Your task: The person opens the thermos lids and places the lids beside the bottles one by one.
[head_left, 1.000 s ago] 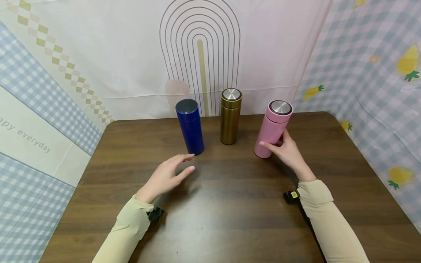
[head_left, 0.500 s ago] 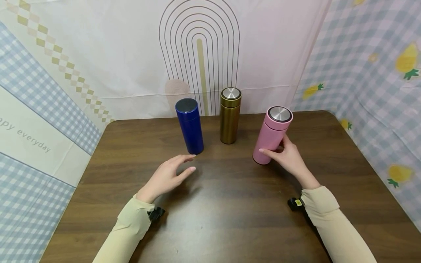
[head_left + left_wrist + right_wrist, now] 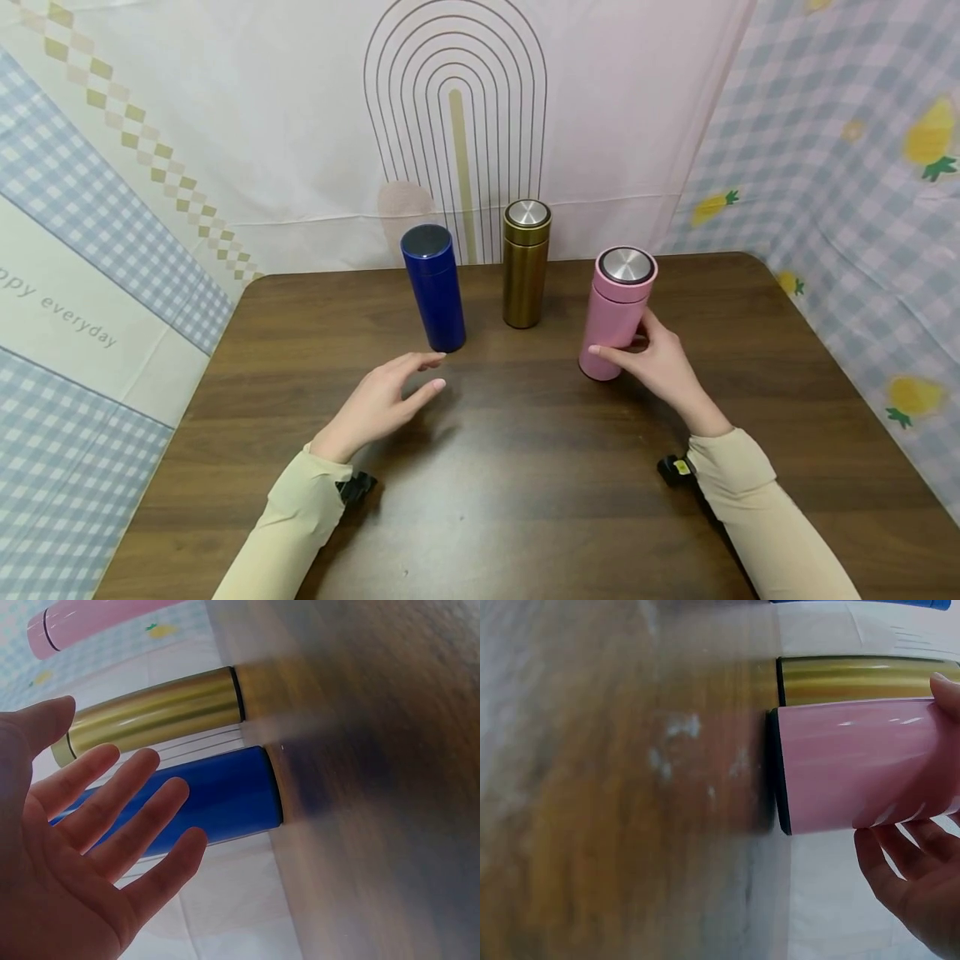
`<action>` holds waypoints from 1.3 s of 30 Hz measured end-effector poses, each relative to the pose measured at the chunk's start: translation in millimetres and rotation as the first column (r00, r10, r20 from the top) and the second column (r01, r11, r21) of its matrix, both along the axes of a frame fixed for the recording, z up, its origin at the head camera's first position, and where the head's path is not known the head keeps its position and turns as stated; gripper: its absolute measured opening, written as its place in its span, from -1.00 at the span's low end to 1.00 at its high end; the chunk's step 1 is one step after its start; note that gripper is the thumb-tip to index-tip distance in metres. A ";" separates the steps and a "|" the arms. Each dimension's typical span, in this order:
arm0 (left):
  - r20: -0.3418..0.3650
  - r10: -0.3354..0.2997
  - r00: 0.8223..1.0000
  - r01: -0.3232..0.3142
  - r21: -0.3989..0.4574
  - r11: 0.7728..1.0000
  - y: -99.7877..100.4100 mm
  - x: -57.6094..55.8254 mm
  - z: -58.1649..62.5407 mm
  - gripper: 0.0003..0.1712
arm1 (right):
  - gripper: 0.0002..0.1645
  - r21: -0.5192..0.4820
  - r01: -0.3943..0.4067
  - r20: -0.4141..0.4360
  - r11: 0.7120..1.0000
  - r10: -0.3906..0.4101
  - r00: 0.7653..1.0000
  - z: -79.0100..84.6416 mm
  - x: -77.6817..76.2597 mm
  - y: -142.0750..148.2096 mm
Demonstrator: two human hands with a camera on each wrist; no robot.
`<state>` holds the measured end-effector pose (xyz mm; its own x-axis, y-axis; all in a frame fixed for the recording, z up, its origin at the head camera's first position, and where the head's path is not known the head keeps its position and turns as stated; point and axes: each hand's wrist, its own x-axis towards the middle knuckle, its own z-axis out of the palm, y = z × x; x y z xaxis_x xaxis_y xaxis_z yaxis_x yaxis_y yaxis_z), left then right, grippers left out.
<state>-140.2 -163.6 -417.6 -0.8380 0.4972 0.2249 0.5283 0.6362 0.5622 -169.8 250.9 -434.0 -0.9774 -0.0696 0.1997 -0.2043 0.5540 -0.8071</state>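
Note:
My right hand (image 3: 660, 358) holds a pink thermos flask (image 3: 613, 321) low on its body, thumb on the near side and fingers on the far side. Its steel-topped lid faces up, and its base is at or very close to the table; I cannot tell whether they touch. In the right wrist view the fingertips (image 3: 866, 844) meet the pink flask's wall. My left hand (image 3: 378, 404) is held with spread, relaxed fingers and grips nothing. Just beyond it stands a blue thermos flask (image 3: 437, 292) with a dark top. A gold thermos flask (image 3: 523, 275) is upright between the other two.
The brown wooden table (image 3: 480, 500) has a patterned cloth (image 3: 300, 125) hanging behind it. Checked cloth with fruit prints covers the right side (image 3: 840, 208). A small black device (image 3: 352, 487) sits at the left wrist, another device (image 3: 673, 469) at the right.
My right hand has brought the pink flask nearer to me, and its rightward lean has lessened. The left hand and the blue and gold flasks stay in place.

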 end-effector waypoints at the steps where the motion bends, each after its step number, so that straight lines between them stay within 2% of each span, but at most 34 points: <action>1: 0.000 0.001 1.000 -0.001 -0.001 1.000 0.1 -0.1 0.3 -0.49 | -0.18 0.006 0.001 0.008 1.000 -0.001 1.000 1.0 0.2 -0.9; 7: 0.004 -0.004 1.000 0.005 -0.004 1.000 1.6 -1.0 0.9 -0.47 | -0.14 0.054 -0.008 0.009 0.999 0.008 1.000 6.9 1.3 -5.4; 11: 0.012 -0.004 1.000 0.004 -0.006 1.000 2.5 -0.4 1.3 -0.47 | -0.17 0.090 -0.035 -0.023 0.995 0.037 0.999 10.4 2.8 -8.3; 16: 0.013 -0.003 1.000 0.003 -0.010 1.000 3.2 0.2 2.1 -0.48 | -0.08 0.124 -0.076 -0.024 0.989 0.080 0.997 13.6 4.7 -11.0; 26: -0.005 -0.015 1.000 0.015 -0.006 1.000 7.0 -0.3 4.4 -0.46 | -0.01 0.220 -0.134 -0.041 0.966 0.146 0.988 17.4 13.6 -19.8; 33: -0.046 -0.058 0.997 0.055 -0.050 0.997 13.4 0.3 9.3 -0.44 | -0.04 0.261 -0.170 -0.058 0.950 0.191 0.980 23.0 24.1 -29.6; 39: -0.066 -0.064 0.996 0.061 -0.050 0.997 15.6 -0.3 19.8 -0.43 | -0.02 0.306 -0.197 -0.108 0.931 0.239 0.965 27.0 33.3 -38.4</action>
